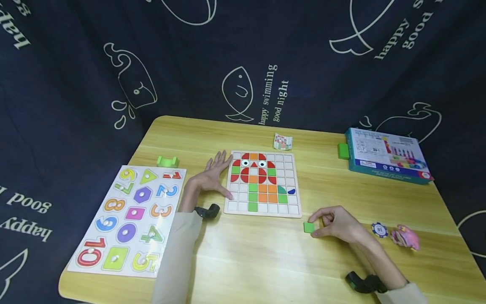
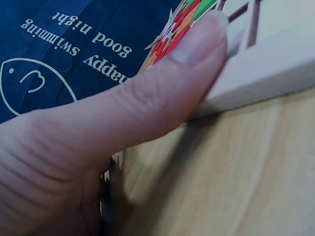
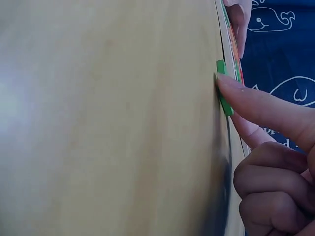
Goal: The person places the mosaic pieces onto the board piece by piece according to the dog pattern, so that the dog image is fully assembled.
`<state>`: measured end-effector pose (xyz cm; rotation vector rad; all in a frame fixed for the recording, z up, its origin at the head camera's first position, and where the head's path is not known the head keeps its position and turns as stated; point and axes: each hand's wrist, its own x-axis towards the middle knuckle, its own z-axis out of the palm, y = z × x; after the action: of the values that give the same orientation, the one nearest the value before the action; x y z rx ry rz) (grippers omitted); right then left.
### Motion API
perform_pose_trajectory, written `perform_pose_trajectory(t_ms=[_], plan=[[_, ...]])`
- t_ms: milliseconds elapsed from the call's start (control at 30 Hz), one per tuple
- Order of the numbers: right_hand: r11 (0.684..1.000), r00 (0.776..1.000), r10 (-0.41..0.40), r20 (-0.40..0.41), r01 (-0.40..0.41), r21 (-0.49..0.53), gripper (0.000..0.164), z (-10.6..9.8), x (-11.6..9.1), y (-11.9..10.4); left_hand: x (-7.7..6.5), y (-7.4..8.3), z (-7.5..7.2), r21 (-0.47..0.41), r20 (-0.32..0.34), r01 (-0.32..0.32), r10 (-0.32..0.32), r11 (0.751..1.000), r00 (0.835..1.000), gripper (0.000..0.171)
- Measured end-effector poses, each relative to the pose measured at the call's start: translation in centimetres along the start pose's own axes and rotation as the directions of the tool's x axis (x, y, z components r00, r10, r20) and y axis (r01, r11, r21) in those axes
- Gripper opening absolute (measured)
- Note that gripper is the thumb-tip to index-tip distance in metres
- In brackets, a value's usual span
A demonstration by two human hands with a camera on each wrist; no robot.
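Observation:
Between thumb and index finger, my right hand [image 1: 338,223] pinches a small green square tile [image 1: 309,227] in front of the board's right corner. The right wrist view shows the green tile [image 3: 222,93] edge-on, low over the wood. My left hand [image 1: 209,177] has its fingers spread along the left side of the white grid board [image 1: 262,214], its thumb [image 2: 197,46] resting on the frame in the left wrist view. On the board, red, orange, green and white tiles make a parrot-like picture with two eyes. A dark blue piece [image 1: 291,191] lies in a right-hand cell.
A number-and-shape puzzle board [image 1: 127,219] lies at left, a green block [image 1: 168,162] behind it. A small pattern card [image 1: 282,142] lies beyond the grid. A boxed toy set [image 1: 389,156] and green block [image 1: 343,151] stand back right; a poker chip [image 1: 379,229] and pink toy [image 1: 405,237] sit rightward.

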<state>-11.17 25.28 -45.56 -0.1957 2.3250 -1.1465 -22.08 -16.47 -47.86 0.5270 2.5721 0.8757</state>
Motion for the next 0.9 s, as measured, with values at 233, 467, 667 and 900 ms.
perform_pose_trajectory(t_ms=[233,467,667,900], plan=[[0.998,0.999,0.005,-0.045,-0.008,-0.06,0.034,0.0,-0.3,-0.2,-0.1,0.1,-0.1,0.013,0.004,-0.012,0.012,1.0,1.0,0.141],[0.995,0.994,-0.032,-0.1,0.023,-0.095,0.032,0.1,0.5,-2.1,-0.1,0.2,-0.2,0.025,0.006,-0.003,0.003,1.0,1.0,0.14],[0.984,0.979,-0.09,-0.182,0.059,-0.17,0.026,2.0,2.9,-4.6,0.0,0.2,0.0,0.027,0.01,-0.003,0.003,1.0,1.0,0.141],[0.977,0.976,-0.132,-0.174,0.098,-0.188,0.023,3.7,4.3,-5.7,0.0,0.1,-0.1,0.04,0.0,-0.011,0.011,0.999,1.0,0.14]])
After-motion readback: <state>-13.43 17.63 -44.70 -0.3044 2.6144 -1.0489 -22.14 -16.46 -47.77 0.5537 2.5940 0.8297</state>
